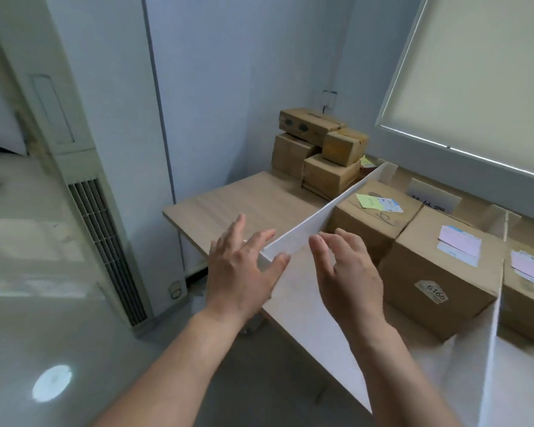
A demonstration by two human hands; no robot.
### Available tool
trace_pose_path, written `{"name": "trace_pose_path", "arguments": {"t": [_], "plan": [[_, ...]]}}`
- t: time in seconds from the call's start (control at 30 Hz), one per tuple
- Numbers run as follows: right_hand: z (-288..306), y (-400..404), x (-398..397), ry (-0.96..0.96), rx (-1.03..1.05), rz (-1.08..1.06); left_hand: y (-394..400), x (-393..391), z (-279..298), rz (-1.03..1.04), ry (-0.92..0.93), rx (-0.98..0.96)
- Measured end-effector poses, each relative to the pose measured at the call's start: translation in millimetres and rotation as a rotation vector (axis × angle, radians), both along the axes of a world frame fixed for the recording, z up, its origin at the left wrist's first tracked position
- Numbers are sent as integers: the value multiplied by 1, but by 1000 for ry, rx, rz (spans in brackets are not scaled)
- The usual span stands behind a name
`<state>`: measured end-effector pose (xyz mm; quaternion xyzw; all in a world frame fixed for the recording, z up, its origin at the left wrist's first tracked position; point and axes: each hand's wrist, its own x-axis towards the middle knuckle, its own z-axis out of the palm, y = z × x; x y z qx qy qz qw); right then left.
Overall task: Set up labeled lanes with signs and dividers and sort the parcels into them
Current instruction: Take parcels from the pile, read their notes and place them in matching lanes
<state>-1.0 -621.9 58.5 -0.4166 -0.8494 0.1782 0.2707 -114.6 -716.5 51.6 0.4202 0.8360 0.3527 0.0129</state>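
Two hands meet at the near end of a white divider (302, 232) standing on edge across the table (228, 201). The left hand (244, 266) lies at nine o'clock of that end, fingers straight and spread, thumb touching the board's corner. The right hand (346, 272) hovers at three o'clock, fingers loosely curved and apart, gripping nothing I can see. The board looks thin, flat, matte and stiff; it is probably light and tippy, so steadying both faces near the top edge seems wise. Just past it at two o'clock sit two brown cardboard boxes (438, 272) with paper labels, then a second white divider (497, 303). Farther back, at twelve o'clock, unsorted parcels (321, 149) are stacked, and a small sign (433, 195) stands near the wall.
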Motion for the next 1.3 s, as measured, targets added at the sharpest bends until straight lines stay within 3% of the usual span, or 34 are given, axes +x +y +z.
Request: {"name": "trace_pose_path", "arguments": {"t": [0.37, 0.63, 0.93, 1.3], "plan": [[-7, 4, -127, -102, 9, 26, -1, -117, -6, 33, -43, -43], [-24, 61, -214, -5, -68, 20, 51, -202, -10, 53, 5, -169], [-22, 145, -278, 28, -109, -122, 152, -273, -11, -76, 31, -218], [-42, 207, -322, -35, -148, -378, 247, -340, -38, -286, -83, -200]]}}
